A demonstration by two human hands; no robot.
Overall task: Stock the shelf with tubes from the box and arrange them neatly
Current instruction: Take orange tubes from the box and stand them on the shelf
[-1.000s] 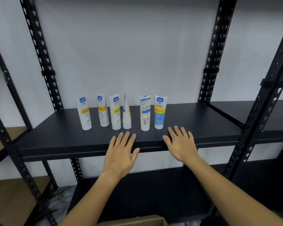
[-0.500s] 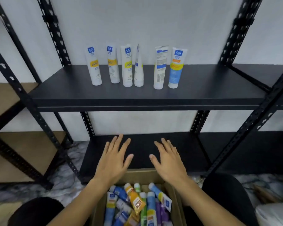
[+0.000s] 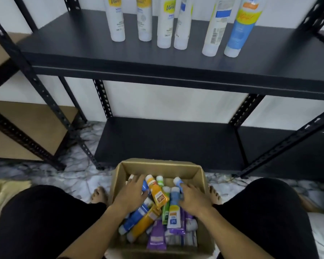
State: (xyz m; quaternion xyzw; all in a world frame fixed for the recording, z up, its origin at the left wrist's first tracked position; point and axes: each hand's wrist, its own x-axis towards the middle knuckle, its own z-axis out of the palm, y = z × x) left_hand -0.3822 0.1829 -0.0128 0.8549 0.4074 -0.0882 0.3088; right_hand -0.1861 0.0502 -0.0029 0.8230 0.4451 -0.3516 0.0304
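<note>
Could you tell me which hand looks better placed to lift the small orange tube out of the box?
Left, probably: the left hand lies right beside the orange tube; the right hand is farther off.

- six tubes [image 3: 164,25] stand in a row on the upper shelf [image 3: 120,53], near its middle.
- a lower shelf [image 3: 168,141] sits beneath it, just above the floor [image 3: 77,176].
- the box [image 3: 157,169] rests on the floor in front of that lower shelf, between the person's knees.
- loose tubes [image 3: 157,212] lie piled inside the box.
- the left hand [image 3: 132,193] and right hand [image 3: 194,198] are down in the box, on the pile.
</note>
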